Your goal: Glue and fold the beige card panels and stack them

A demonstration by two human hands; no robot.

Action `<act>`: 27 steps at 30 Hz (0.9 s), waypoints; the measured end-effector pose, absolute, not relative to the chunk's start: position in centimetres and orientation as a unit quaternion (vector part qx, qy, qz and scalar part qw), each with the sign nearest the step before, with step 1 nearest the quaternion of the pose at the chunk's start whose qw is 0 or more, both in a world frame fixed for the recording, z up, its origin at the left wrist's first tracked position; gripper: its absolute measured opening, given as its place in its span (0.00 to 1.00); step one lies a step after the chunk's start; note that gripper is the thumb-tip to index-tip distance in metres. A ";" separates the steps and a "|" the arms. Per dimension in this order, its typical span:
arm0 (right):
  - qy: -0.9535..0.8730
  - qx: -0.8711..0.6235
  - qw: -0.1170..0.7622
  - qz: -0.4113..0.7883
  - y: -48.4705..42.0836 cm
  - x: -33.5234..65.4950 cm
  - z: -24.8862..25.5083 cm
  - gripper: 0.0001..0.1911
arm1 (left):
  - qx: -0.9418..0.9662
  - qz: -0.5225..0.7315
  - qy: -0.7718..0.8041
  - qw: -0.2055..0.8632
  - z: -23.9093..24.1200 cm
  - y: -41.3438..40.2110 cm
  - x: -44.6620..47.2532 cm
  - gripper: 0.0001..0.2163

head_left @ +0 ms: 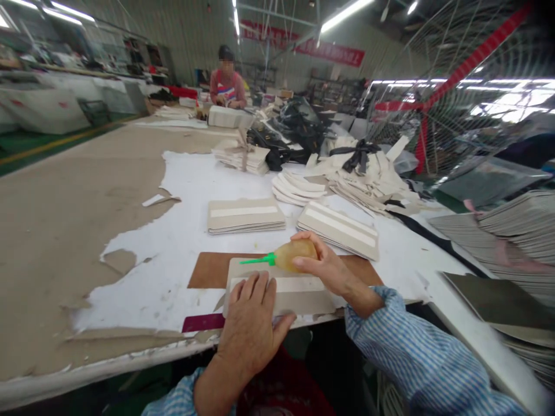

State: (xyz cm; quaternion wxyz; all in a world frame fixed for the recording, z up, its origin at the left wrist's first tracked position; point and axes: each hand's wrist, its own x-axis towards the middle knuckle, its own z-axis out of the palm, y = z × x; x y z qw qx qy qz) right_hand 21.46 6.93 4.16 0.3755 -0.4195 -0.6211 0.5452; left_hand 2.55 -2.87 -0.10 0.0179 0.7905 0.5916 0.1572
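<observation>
My right hand (325,264) is wrapped round an amber squeeze bottle (295,256) with a green nozzle that points left, low over a grey card piece (299,292) with a white strip. My left hand (250,323) lies flat on the near left part of that card, fingers stretched out. The card rests on a brown board (210,270) at the table's near edge.
Two stacks of similar striped cards (245,215) (339,229) lie just beyond the board. Further stacks and black straps (303,138) crowd the back right, and a tall pile (520,231) stands at right. A person (226,81) works at the far end.
</observation>
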 end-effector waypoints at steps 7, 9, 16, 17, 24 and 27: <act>-0.747 -0.376 0.362 0.411 8.4 18.1 4.7 0.14 | 0.790 0.155 0.592 0.039 0.0 -2.9 2.7 0.29; -0.775 -0.366 0.355 0.372 8.8 17.8 4.8 0.13 | 0.789 0.158 0.592 0.044 -0.1 -2.9 2.7 0.29; -0.810 -0.368 0.333 0.312 9.1 17.0 5.3 0.11 | 0.786 0.160 0.594 0.058 -0.1 -2.9 2.6 0.30; -0.811 -0.371 0.331 0.309 9.1 16.9 5.5 0.11 | 0.786 0.158 0.595 0.060 -0.1 -2.9 2.6 0.30; -0.830 -0.357 0.329 0.272 9.6 15.8 6.0 0.08 | 0.785 0.163 0.594 0.062 0.0 -2.9 2.7 0.29; -0.845 -0.349 0.313 0.257 9.9 15.4 6.6 0.07 | 0.786 0.165 0.594 0.051 0.0 -2.9 2.7 0.30</act>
